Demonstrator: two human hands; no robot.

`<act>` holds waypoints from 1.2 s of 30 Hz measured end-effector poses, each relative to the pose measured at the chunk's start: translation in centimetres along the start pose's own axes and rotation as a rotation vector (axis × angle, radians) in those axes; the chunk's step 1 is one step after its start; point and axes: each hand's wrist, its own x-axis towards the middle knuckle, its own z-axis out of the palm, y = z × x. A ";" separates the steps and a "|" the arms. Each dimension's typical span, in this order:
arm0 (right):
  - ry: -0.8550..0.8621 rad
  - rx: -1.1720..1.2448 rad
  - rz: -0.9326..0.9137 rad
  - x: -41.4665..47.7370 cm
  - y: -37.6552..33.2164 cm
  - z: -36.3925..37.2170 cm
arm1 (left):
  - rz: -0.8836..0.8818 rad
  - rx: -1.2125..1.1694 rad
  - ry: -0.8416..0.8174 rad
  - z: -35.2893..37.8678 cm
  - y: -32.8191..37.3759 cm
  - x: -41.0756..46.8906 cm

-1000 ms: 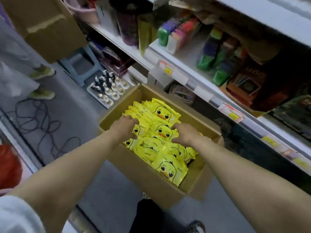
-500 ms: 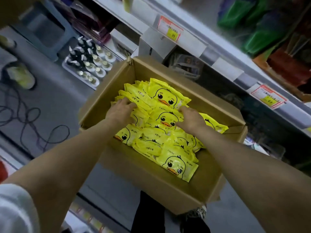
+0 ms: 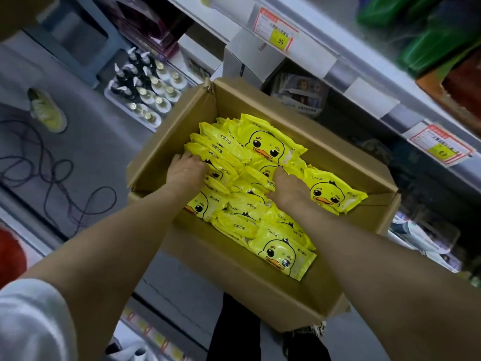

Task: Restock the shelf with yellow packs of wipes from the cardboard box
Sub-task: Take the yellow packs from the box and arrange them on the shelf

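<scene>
Head view, looking down into a shop aisle. A grey floor (image 3: 99, 142) is seen at left, crossed by one dark looped cable (image 3: 52, 168). White-edged shelving (image 3: 364, 82) runs diagonally along the upper right, and two red-and-yellow price tags (image 3: 276, 32) are fixed to its rail. Green packets (image 3: 429, 32) are stacked on the upper shelf, blurred. One yellow-green shoe (image 3: 46, 113), one grey stool (image 3: 75, 40) and one white tray of small capped bottles (image 3: 145, 92) are placed on the floor; the bottles overlap too closely to be counted.

One open cardboard box (image 3: 234, 287) is shown at centre, just beside the lower shelf; what it rests on is hidden. The yellow packs (image 3: 273, 144) of wipes are all contained in this box, heaped loosely, with a row stood on edge along the far-left side. Four duck faces are shown largely uncovered and at least two more are partly covered; the full number of packs cannot be counted, though more than a dozen are visible. No yellow pack is seen on the shelf.

Two bare forearms are extended into the box. The left hand (image 3: 186, 175) is laid against the near end of the upright row, fingers bent over the pack edges. The right hand (image 3: 289, 190) is pushed in among the central packs and its fingertips are buried. Whether any pack is actually clasped by either hand cannot be told. One white sleeve (image 3: 31, 321) is visible at lower left
</scene>
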 end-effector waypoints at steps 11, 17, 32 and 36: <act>0.019 0.176 -0.048 -5.0 5.6 -2.8 | 0.051 -0.445 -0.021 -4.5 4.0 -5.6; 0.128 0.183 -0.153 -11.3 11.1 -8.0 | 0.002 -0.655 -0.045 -10.3 11.1 -11.1; 0.611 0.158 -0.287 -33.4 31.4 -25.5 | 0.078 -0.479 0.232 -30.5 30.4 -25.9; 0.730 0.218 -0.309 -39.0 35.1 -29.4 | 0.099 -0.486 0.314 -35.7 34.2 -29.7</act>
